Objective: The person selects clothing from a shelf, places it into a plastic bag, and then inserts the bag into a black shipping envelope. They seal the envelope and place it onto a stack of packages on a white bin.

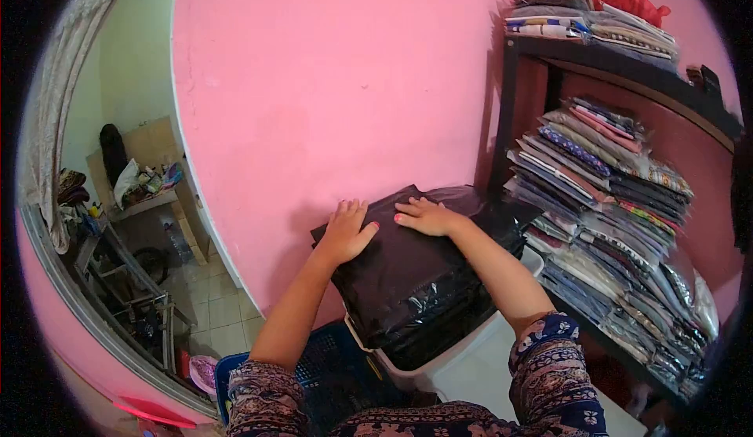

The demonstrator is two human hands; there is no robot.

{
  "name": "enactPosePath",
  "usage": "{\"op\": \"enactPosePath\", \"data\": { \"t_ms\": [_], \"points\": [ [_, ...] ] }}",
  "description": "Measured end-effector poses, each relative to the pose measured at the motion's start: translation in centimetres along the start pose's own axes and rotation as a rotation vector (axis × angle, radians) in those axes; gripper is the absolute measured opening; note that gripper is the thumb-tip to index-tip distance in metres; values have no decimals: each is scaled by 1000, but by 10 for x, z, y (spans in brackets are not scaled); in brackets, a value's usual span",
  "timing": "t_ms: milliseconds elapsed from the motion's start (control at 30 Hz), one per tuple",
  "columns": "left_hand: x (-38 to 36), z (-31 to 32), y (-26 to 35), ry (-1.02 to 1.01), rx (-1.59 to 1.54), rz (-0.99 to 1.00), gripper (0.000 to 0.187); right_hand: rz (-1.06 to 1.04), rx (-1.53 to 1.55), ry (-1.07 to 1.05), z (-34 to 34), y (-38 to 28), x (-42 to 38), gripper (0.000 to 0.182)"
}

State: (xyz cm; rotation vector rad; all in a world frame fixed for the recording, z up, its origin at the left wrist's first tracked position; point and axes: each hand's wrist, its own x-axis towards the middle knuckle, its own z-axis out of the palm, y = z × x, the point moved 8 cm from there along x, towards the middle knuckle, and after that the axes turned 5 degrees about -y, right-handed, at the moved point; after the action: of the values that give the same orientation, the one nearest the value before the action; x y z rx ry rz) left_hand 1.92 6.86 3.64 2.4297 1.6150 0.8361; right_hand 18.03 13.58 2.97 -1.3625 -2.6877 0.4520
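Both hands lie palm down on a stack of shiny black plastic packages [416,280] against the pink wall. My left hand [347,231] rests on the far left part of the top package, fingers spread. Beside it, my right hand [427,216] lies flat near the far edge, its thumb pointing toward the left one. Neither hand grips anything. The stack sits in a pale plastic bin [408,374], whose rim shows below it. More black plastic spreads to the right of my right hand.
A dark shelf [620,68] on the right holds several piles of folded clothes in clear bags [596,225]. A blue plastic basket [314,382] stands at lower left of the bin. Further left, a doorway opens on a tiled room with a metal frame [125,272].
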Motion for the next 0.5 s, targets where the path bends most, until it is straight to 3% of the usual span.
{"op": "enactPosePath", "data": {
  "t_ms": [67, 200, 333, 400, 433, 500],
  "points": [
    [2, 31, -9, -143, 93, -160, 72, 57, 23, 13, 10, 6, -10, 80],
    [9, 26, -11, -170, 87, -147, 70, 26, 84, 75, 9, 8, -7, 78],
    [2, 8, 10, -151, 71, -87, 66, -64, 125, 257, -9, 3, -24, 74],
    [-13, -13, 31, 52, 18, 9, 62, -59, 104, 327, -20, -8, -57, 74],
    [-23, -15, 45, 46, 13, 26, 62, -73, 81, 381, -22, -11, -71, 75],
    [-40, -5, 81, -59, -85, 185, 55, -49, 27, 231, 3, -6, -74, 73]
  ]
}}
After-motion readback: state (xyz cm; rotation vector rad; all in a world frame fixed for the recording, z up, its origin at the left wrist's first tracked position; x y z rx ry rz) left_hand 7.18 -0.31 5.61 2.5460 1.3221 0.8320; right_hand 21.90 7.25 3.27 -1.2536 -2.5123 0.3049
